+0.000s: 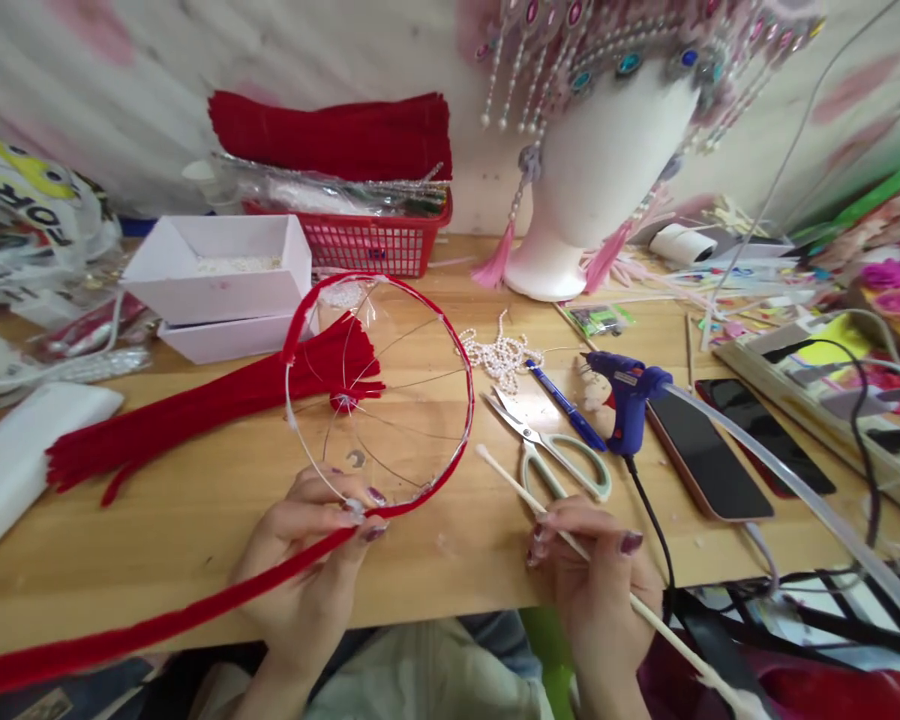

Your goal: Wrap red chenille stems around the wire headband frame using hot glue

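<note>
Pinched in my left hand (pixel 307 560) is the near rim of a wire hoop (pixel 470 400), upright above the table. Red fuzzy strip covers most of the rim, while a bare white stretch shows at its left. Thin wires run inside the hoop to a small red centre. From my fingers a loose red strip (pixel 157 620) trails off to the lower left. My right hand (pixel 600 570) is closed around a thin pale stick (pixel 517 487) with a whitish tip, near the handles of the scissors (pixel 551 445). A blue glue gun (pixel 626 395) lies beyond that hand.
Behind the hoop lies a bundle of red pipe cleaners (pixel 172 415). White boxes (pixel 217 290) and a red basket (pixel 397 245) stand farther back. A white mannequin head (pixel 592 180) wears a beaded headdress. Two phones (pixel 709 455), a blue pen (pixel 566 405) and pearl strings (pixel 502 360) lie right.
</note>
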A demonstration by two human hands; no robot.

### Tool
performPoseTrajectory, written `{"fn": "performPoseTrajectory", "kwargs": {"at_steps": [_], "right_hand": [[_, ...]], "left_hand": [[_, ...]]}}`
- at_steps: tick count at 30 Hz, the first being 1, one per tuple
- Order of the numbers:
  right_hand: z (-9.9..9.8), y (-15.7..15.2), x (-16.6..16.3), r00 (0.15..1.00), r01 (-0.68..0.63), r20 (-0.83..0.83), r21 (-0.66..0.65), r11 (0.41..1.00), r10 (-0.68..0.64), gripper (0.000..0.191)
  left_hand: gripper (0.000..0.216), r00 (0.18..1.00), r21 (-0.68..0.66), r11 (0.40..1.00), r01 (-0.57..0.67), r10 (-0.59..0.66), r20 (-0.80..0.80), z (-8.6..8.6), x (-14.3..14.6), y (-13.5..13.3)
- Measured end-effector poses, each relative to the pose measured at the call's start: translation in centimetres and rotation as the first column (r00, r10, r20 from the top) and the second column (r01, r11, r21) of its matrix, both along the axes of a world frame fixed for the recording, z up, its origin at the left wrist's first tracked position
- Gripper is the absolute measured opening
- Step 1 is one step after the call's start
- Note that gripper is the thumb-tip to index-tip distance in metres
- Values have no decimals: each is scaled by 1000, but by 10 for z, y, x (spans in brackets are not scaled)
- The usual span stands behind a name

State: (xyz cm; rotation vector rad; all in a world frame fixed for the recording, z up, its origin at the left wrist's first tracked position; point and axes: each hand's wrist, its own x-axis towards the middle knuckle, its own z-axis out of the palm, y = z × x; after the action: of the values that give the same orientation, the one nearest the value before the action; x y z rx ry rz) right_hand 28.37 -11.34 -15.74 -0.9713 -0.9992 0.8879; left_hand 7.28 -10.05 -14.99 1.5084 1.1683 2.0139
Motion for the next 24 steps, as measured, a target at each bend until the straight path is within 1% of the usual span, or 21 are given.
{"fn": "performPoseTrajectory", "kwargs": {"at_steps": [2,4,6,8,10,12,17,20,24], "right_hand": [[-1,0,2,999,-10,39,-8,1000,11,37],[0,-1,2,998,-9,69,-24,1000,11,28],[3,-4,-1,997,17,73,-76,997,-12,22],[7,-7,-4,998,42,47,-156,987,-35,24],[10,-9,-6,998,56,37,-202,978,-50,30],[11,-9,-7,997,48,63,-201,978,-35,34],[9,-7,-5,987,14,157,-199,980,18,36],[7,-7,-5,984,25,179,-211,977,13,36],[8,-8,-8,976,39,217,-189,981,3,36]], "left_hand": [[20,1000,6,1000,7,-7,-9,1,1,0],[21,1000,18,1000,12,-12,-19,2,3,0],[21,1000,14,1000,-3,3,-22,4,4,0],[20,1000,-8,1000,-15,15,-15,5,4,0],[20,1000,-21,1000,-17,17,-3,4,3,0],[20,1000,-20,999,-26,26,-6,2,2,0],[20,999,-15,999,-28,27,-43,-1,-2,-1],[19,996,12,1000,-15,16,-92,1,-2,1],[21,996,28,999,32,-29,-86,3,-2,3]]}}
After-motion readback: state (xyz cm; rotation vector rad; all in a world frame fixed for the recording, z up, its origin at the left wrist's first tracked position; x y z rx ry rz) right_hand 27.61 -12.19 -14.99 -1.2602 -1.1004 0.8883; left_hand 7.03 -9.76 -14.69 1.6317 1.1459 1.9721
